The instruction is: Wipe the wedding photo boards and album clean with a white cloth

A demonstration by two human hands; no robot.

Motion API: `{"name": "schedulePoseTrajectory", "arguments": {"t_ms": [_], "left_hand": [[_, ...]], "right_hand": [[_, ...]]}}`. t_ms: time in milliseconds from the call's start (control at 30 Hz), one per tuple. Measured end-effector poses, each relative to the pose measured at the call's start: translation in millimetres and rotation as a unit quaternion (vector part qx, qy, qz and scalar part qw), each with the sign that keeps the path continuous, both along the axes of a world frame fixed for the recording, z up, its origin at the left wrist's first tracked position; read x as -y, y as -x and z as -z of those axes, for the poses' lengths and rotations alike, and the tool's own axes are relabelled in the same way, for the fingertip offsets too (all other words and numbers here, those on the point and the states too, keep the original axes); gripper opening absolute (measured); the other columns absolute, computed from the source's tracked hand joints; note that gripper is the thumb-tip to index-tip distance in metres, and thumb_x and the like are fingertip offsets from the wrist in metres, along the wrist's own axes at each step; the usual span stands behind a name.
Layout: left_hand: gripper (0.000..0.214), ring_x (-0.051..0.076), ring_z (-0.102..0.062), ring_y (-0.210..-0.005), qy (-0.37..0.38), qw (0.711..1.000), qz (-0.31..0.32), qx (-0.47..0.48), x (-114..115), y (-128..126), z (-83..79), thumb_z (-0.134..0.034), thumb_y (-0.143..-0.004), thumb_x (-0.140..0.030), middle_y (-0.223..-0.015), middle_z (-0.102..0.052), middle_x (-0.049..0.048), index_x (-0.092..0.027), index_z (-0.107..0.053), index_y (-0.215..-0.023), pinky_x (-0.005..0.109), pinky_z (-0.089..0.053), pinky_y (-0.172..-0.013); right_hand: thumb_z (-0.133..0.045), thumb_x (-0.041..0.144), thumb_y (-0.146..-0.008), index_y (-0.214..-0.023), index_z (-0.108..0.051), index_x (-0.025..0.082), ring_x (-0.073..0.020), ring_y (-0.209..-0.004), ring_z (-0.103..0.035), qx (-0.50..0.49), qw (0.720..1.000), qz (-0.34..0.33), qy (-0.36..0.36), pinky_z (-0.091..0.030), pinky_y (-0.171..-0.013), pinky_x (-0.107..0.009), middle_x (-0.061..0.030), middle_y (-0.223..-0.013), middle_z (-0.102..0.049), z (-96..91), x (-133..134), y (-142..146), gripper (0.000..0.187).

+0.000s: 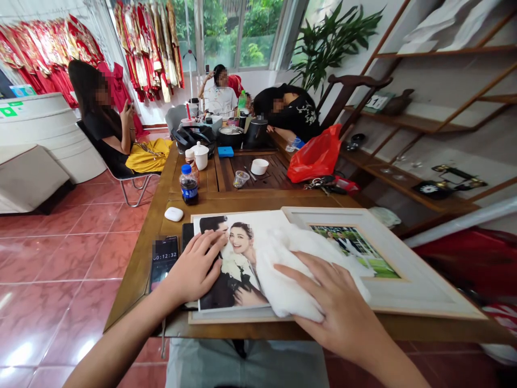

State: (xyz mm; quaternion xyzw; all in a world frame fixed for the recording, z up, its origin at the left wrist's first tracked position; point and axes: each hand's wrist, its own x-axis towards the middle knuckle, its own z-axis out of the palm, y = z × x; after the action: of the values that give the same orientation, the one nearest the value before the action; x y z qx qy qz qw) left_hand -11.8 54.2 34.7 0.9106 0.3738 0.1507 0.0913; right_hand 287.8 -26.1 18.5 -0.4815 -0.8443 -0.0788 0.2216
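Note:
A large photo print (242, 248) of a couple lies flat at the near edge of the wooden table. My left hand (197, 264) rests flat on its left part, fingers stretched out. A wad of white fluffy cloth (288, 275) covers the photo's right side, with my right hand (331, 302) curled over its near end. Partly under the cloth, to the right, is a framed picture (428, 280) with a pale wood frame and a wide white mat. What lies beneath the photo is mostly hidden; a strip of wood frame shows along its near edge.
A phone (165, 258) showing a timer, a white earphone case (174, 214) and a dark drink bottle (188, 186) stand left. Beyond are a white cup (259, 166), a red plastic bag (317, 153) and keys. Three people sit around the far side. Wooden shelves (420, 126) rise at right.

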Motion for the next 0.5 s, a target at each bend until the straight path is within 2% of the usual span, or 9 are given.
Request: {"name": "schedulePoseTrajectory", "arguments": {"t_ms": [167,300,500], "left_hand": [[0.050,0.030,-0.036,-0.147,0.004,1.000,-0.005,0.002,0,0,1.0,-0.037,-0.103,-0.027,-0.155,-0.042,0.0143,-0.015,-0.040,-0.152,0.054,-0.029,-0.123],[0.050,0.030,-0.035,-0.147,0.001,1.000,-0.002,-0.003,0,0,2.3,-0.036,-0.104,-0.027,-0.156,-0.041,0.0156,-0.013,-0.038,-0.152,0.053,-0.028,-0.123],[0.050,0.028,-0.034,-0.148,-0.008,1.000,0.004,0.001,0,0,2.5,-0.036,-0.104,-0.028,-0.156,-0.042,0.0146,-0.017,-0.037,-0.153,0.053,-0.028,-0.123]], "right_hand": [[-0.064,0.037,-0.079,-0.142,-0.054,0.028,-0.0384,-0.128,-0.047,0.006,0.999,-0.028,0.020,-0.035,-0.097,-0.054,-0.0161,-0.146,-0.049,-1.3,-1,21,0.064],[-0.067,0.035,-0.076,-0.142,-0.053,0.029,-0.0385,-0.128,-0.048,0.017,0.999,-0.024,0.045,-0.035,-0.097,-0.055,-0.0158,-0.147,-0.050,-4.6,-9,22,0.068],[-0.065,0.037,-0.081,-0.142,-0.053,0.030,-0.0373,-0.132,-0.047,0.031,0.993,0.014,0.110,-0.036,-0.102,-0.059,-0.0141,-0.149,-0.050,-14.6,-52,22,0.063]]}}
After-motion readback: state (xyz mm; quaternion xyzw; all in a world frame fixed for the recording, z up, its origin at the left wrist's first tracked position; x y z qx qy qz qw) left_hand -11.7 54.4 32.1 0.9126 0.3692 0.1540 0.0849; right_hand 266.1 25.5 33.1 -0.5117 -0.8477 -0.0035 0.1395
